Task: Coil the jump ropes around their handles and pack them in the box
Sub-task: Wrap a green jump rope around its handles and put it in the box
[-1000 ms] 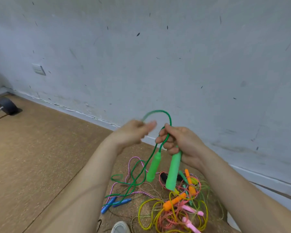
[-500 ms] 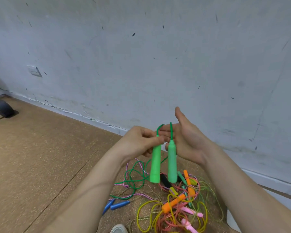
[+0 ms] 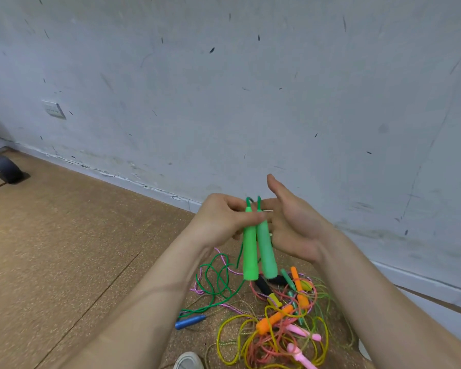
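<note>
Toe of a pale shoe (image 3: pixel 188 360) sits nearest us at the bottom edge, on a speckled cork-like floor (image 3: pixel 64 249). Just beyond it lies a tangle of jump ropes (image 3: pixel 240 339): thin glossy cords in yellow, salmon and light green, looped over one another. Smooth moulded grips lie among them, namely an orange handle (image 3: pixel 274 319), pink handles (image 3: pixel 302 332) and black handles (image 3: pixel 264 284). A tapered blue handle (image 3: pixel 190 321) lies to the left of the heap.

The green cord (image 3: pixel 216 278) curls loosely on the floor and rises to our hands. Our left hand (image 3: pixel 224 219) grips the two green handles (image 3: pixel 250 249) near their tops, thumb laid across both. They are matte cylinders hanging upright and touching along their length, above the heap. Our right hand (image 3: pixel 290 225) is spread flat beside them, thumb up and fingers straight behind the grips; we cannot tell whether it touches them.

Half a second ago the two grips hung slightly apart; now they are pressed together. A second ago the right hand was curled round them and a loop of cord arched above; that loop is now down to short bends at the tops.

Farther off stands a scuffed, pale painted wall (image 3: pixel 224 102) flecked with dark marks, with a white wall socket (image 3: pixel 53 109) and a dark wheel (image 3: pixel 7 169) at far left.
</note>
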